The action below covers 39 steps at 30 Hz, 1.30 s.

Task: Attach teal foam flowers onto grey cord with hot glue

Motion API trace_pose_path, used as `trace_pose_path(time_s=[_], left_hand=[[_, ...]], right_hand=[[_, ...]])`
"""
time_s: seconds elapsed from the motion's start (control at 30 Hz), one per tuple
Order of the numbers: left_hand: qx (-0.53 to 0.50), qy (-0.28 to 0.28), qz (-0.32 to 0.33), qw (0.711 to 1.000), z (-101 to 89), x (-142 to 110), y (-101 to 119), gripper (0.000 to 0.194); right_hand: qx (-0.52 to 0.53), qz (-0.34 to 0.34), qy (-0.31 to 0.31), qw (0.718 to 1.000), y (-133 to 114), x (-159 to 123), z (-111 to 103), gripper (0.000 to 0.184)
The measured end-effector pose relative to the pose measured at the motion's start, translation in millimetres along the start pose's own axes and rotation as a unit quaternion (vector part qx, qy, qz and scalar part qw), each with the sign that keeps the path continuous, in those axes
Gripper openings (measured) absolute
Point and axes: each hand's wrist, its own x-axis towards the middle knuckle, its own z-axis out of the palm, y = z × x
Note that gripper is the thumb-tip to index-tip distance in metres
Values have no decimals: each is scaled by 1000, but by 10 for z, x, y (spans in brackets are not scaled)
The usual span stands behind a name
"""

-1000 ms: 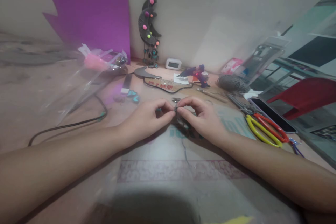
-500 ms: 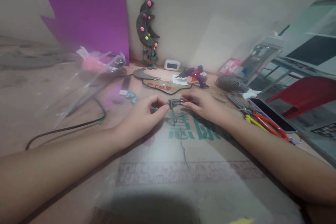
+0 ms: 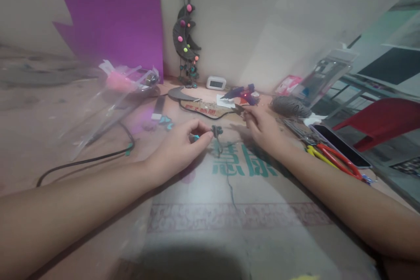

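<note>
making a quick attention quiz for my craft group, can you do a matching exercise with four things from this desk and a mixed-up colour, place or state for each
1. purple sheet
2. digital clock
3. glue gun
4. left hand

A. shows a small red light
B. pinches a small dark looped piece
C. stands upright at the back left
D. has a white casing

Pairs: 1-C, 2-D, 3-A, 4-B

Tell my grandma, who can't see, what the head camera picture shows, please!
A person's left hand pinches a small dark stringy piece over a table, while the right hand holds a pointed metal tool. Behind, a grey moon decoration with coloured balls hangs beside a purple sheet.
</note>
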Motion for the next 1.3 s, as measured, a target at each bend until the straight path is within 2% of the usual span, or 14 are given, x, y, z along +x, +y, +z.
trace_pose_path(time_s=[0.1, 0.23, 0.33, 0.5, 0.77, 1.3], left_hand=[[-2, 15, 18, 1000, 3, 16, -16, 11], [-6, 29, 3, 1000, 8, 30, -20, 13], [-16, 28, -14, 999, 10, 28, -4, 14], [-17, 35, -5, 999, -1, 26, 10, 14], [-5, 28, 25, 999, 2, 32, -7, 12], [-20, 23, 23, 999, 10, 40, -41, 15]], right_hand=[[32, -30, 54, 998, -102, -48, -75, 31], [-7, -121, 23, 992, -271, -145, -145, 37], [-48, -194, 37, 979, -303, -189, -133, 44], [-98, -250, 53, 962, -271, -190, -96, 47], [-119, -290, 32, 949, -395, -184, -145, 41], [-119, -273, 21, 954, -402, -194, -134, 40]])
